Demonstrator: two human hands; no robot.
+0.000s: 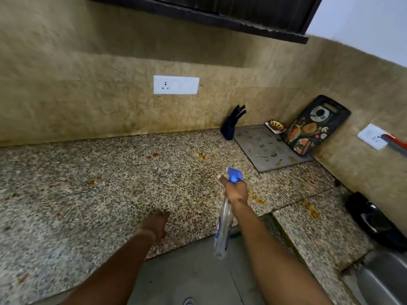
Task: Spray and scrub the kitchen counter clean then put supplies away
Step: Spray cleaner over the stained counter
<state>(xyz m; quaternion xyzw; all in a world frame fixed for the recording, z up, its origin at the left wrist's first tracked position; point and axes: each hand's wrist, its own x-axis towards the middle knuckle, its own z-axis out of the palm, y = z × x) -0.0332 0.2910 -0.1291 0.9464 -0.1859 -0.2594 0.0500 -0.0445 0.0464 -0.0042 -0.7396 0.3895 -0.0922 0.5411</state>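
Note:
My right hand (235,191) grips the neck of a clear spray bottle (223,230) with a blue trigger head (234,175), held over the speckled granite counter (92,216) near its front edge. The nozzle points toward the back wall. Orange-red food stains (155,154) dot the counter in several places, also to the right of the hand. My left hand (157,223) hovers low over the counter's front part, fingers loosely curled and holding nothing.
A dark knife block (231,126) stands at the back wall. A grey mat (268,148) lies in the corner with a patterned cutting board (315,124) leaning behind it. A black object (374,219) and a steel sink (383,280) are at right.

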